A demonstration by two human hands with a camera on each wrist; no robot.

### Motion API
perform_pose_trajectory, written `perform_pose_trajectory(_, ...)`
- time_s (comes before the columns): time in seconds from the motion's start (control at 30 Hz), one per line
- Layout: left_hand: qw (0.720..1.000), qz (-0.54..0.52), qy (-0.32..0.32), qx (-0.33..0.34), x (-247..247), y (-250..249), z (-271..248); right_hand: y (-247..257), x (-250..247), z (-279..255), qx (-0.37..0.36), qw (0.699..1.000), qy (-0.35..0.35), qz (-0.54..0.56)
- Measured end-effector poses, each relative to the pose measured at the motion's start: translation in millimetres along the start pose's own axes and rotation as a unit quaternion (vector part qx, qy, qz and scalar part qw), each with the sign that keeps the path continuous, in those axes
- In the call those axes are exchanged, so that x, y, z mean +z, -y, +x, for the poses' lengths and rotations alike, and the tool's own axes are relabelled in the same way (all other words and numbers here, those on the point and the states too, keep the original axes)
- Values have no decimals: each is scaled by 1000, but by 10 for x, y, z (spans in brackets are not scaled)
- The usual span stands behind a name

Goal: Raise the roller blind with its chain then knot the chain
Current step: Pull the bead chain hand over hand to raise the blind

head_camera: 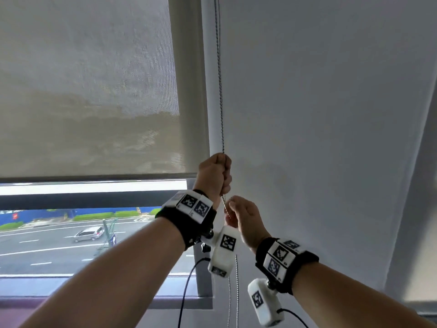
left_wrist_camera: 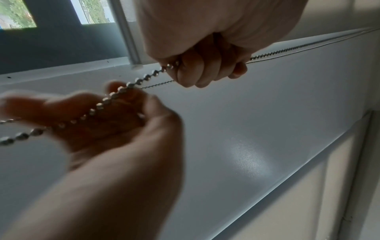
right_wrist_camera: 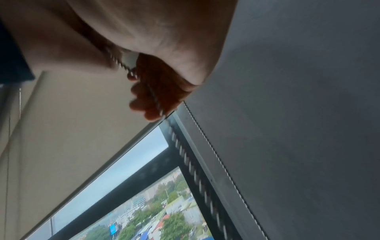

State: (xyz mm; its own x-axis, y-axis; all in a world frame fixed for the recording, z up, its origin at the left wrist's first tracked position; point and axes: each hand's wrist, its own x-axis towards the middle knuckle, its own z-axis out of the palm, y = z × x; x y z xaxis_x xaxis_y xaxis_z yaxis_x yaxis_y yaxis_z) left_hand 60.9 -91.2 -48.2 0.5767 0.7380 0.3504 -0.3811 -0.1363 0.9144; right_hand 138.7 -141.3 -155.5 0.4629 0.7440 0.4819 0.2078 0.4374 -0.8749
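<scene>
Beside the window frame [head_camera: 201, 268], your left hand [head_camera: 216, 176] fists the chain [head_camera: 220, 91]; right hand [head_camera: 246, 218] fingers curl round it just below.

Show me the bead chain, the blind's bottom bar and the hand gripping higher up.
bead chain [head_camera: 220, 91], head view, taut stretch above the fist
bottom bar [head_camera: 94, 178], head view, middle of bar
left hand [head_camera: 214, 177], head view, back of fist

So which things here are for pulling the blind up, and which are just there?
For the job:
- roller blind
- bead chain
- left hand, gripping the chain
- right hand, fingers curled at the chain below

Just there:
- window
- car on the road
- white wall
</scene>
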Motion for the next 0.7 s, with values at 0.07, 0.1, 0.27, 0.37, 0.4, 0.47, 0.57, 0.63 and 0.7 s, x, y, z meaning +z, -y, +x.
perform_pose_trajectory(0.07, 1000, 8, -6, -5, -35, 43, -24, 171, -44, 147, -32, 999, -9, -10)
perform_pose_trajectory(0.1, 1000, 15, -14, -11, -47, 74, -38, 274, -48, 233, -53, 998, -15, -15)
perform_pose_trajectory(0.27, 998, 8, -37, -45, -66, 254, -155, 933, 56, 617, -111, 993, -29, -32)
perform_pose_trajectory(0.37, 998, 9, -28, -55, -85, 315, -251, 1307, 190, 765, -112, 994, 7, 16)
perform_pose_trajectory(0.4, 998, 18, -30, -57, -97, 345, -260, 1419, 237, 801, -103, 994, 18, 29)
perform_pose_trajectory(0.47, 996, 43, -46, -64, -140, 397, -269, 1612, 312, 862, -86, 994, 31, 53)
perform_pose_trajectory(0.57, 997, 42, -41, -59, -204, 438, -292, 1769, 385, 922, -63, 995, 15, 72)
perform_pose_trajectory(0.63, 997, 50, -33, -45, -224, 426, -348, 1788, 434, 927, -54, 996, -1, 68)
perform_pose_trajectory(0.7, 998, 48, -19, -33, -214, 393, -396, 1782, 477, 902, -50, 997, -17, 62)
